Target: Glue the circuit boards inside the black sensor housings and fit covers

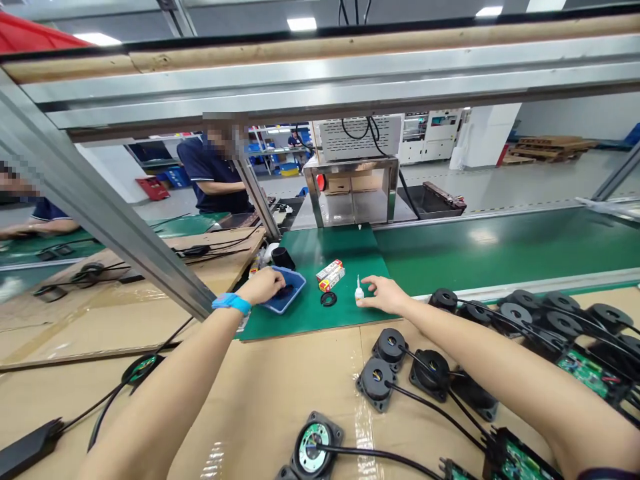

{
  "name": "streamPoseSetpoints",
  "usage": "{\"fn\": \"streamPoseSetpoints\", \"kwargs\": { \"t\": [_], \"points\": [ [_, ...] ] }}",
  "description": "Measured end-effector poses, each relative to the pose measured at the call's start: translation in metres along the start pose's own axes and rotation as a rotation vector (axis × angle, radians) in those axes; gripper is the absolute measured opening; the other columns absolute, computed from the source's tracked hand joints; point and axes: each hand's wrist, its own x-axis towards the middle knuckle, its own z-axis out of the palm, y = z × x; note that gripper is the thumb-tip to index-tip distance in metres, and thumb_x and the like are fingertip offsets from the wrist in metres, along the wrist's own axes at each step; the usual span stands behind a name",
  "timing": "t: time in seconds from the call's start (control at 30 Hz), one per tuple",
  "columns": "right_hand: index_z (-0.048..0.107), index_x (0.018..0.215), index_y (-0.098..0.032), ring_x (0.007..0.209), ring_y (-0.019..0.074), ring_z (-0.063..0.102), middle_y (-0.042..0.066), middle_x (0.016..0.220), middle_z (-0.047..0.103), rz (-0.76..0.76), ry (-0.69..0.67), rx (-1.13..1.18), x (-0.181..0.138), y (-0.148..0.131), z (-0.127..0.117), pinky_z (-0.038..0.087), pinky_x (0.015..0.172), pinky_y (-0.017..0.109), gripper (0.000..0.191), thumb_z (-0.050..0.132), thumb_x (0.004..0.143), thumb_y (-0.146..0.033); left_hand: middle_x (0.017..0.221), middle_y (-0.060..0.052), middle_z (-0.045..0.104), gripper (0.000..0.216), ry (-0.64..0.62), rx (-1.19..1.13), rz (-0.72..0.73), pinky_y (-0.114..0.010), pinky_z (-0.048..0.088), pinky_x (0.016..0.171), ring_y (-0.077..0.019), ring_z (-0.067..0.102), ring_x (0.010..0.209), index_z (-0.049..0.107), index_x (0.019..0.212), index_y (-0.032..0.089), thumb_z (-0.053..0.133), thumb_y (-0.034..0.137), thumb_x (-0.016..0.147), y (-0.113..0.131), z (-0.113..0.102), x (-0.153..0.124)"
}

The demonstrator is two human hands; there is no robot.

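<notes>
My left hand [263, 285], with a blue band on the wrist, reaches into a small blue tray [295, 288] on the green mat [300, 320]; its fingers are curled over small dark parts inside. My right hand [383, 293] pinches a small white glue bottle [359, 291] that stands upright on the mat. A black ring [329, 299] lies on the mat between the two hands. Just behind the ring lie two small red and white boxes [331, 274].
Several black round speakers [390, 347] with wires and green circuit boards [583, 370] lie on the cardboard-covered bench at the right. A slanted metal post [105, 213] crosses the left. A green conveyor belt [500, 250] runs behind. Two other people sit at the far left.
</notes>
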Motion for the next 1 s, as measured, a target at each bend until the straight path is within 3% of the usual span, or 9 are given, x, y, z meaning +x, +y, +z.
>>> {"fn": "streamPoseSetpoints", "kwargs": {
  "t": [0.17, 0.3, 0.5, 0.67, 0.73, 0.83, 0.93, 1.0],
  "points": [
    [0.067, 0.119, -0.017, 0.105, 0.0211, 0.068, 0.008, 0.121, 0.069, -0.034, -0.060, 0.044, 0.008, -0.008, 0.020, 0.060, 0.093, 0.042, 0.030, 0.066, 0.100, -0.040, 0.131, -0.010, 0.065, 0.037, 0.065, 0.014, -0.037, -0.047, 0.058, 0.097, -0.0251, 0.066, 0.115, 0.063, 0.128, 0.018, 0.065, 0.041, 0.100, 0.002, -0.004, -0.028],
    [0.067, 0.117, -0.016, 0.104, 0.0207, 0.068, 0.008, 0.118, 0.069, -0.029, -0.026, 0.058, -0.004, -0.013, 0.014, 0.059, 0.092, 0.042, 0.029, 0.066, 0.100, -0.040, 0.133, -0.011, 0.063, 0.040, 0.007, 0.056, -0.123, -0.048, 0.058, 0.098, -0.0253, 0.065, 0.116, 0.061, 0.131, 0.018, 0.065, 0.042, 0.100, 0.012, 0.003, -0.024],
    [0.071, 0.101, -0.018, 0.091, 0.0180, 0.068, 0.004, 0.098, 0.074, -0.072, 0.031, 0.140, -0.068, -0.018, -0.020, 0.055, 0.088, 0.037, 0.023, 0.068, 0.096, -0.040, 0.131, -0.010, 0.064, 0.039, -0.135, 0.042, -0.218, -0.047, 0.059, 0.095, -0.0250, 0.066, 0.113, 0.062, 0.130, 0.018, 0.067, 0.040, 0.099, 0.025, -0.004, 0.003],
    [0.072, 0.095, -0.019, 0.085, 0.0195, 0.068, 0.004, 0.091, 0.076, -0.071, 0.086, 0.255, -0.127, -0.022, -0.040, 0.052, 0.079, 0.031, 0.024, 0.065, 0.091, -0.042, 0.131, -0.010, 0.064, 0.038, -0.076, -0.096, -0.159, -0.046, 0.059, 0.096, -0.0251, 0.066, 0.114, 0.062, 0.130, 0.018, 0.067, 0.040, 0.098, 0.029, -0.023, -0.006],
    [0.071, 0.096, -0.018, 0.084, 0.0201, 0.068, 0.004, 0.091, 0.075, -0.069, 0.090, 0.297, -0.151, -0.026, -0.044, 0.052, 0.078, 0.031, 0.031, 0.062, 0.093, -0.047, 0.133, -0.011, 0.063, 0.039, -0.015, -0.197, -0.124, -0.048, 0.058, 0.097, -0.0257, 0.066, 0.116, 0.062, 0.130, 0.018, 0.067, 0.041, 0.099, 0.028, -0.029, -0.028],
    [0.069, 0.104, -0.020, 0.090, 0.0204, 0.068, 0.005, 0.098, 0.073, -0.084, 0.092, 0.360, -0.196, -0.035, -0.040, 0.053, 0.084, 0.032, 0.037, 0.056, 0.096, -0.054, 0.127, -0.009, 0.068, 0.051, 0.049, -0.416, -0.062, -0.044, 0.059, 0.092, -0.0251, 0.068, 0.109, 0.056, 0.141, 0.020, 0.061, 0.050, 0.100, 0.029, -0.021, -0.085],
    [0.068, 0.106, -0.023, 0.084, 0.0193, 0.065, 0.005, 0.094, 0.069, -0.068, 0.093, 0.504, -0.251, -0.041, -0.017, 0.055, 0.077, 0.031, 0.036, 0.055, 0.099, -0.056, 0.103, -0.006, 0.075, 0.075, 0.040, -0.672, -0.041, -0.032, 0.056, 0.068, -0.0222, 0.070, 0.085, 0.042, 0.156, 0.023, 0.049, 0.068, 0.096, 0.039, 0.014, -0.159],
    [0.068, 0.105, -0.024, 0.073, 0.0181, 0.062, 0.005, 0.088, 0.065, -0.022, 0.065, 0.619, -0.289, -0.038, 0.007, 0.055, 0.064, 0.029, 0.034, 0.056, 0.099, -0.056, 0.101, -0.008, 0.076, 0.085, 0.025, -0.813, -0.071, -0.029, 0.052, 0.060, -0.0210, 0.069, 0.079, 0.045, 0.154, 0.021, 0.046, 0.077, 0.091, 0.052, 0.047, -0.205]
  ]
}}
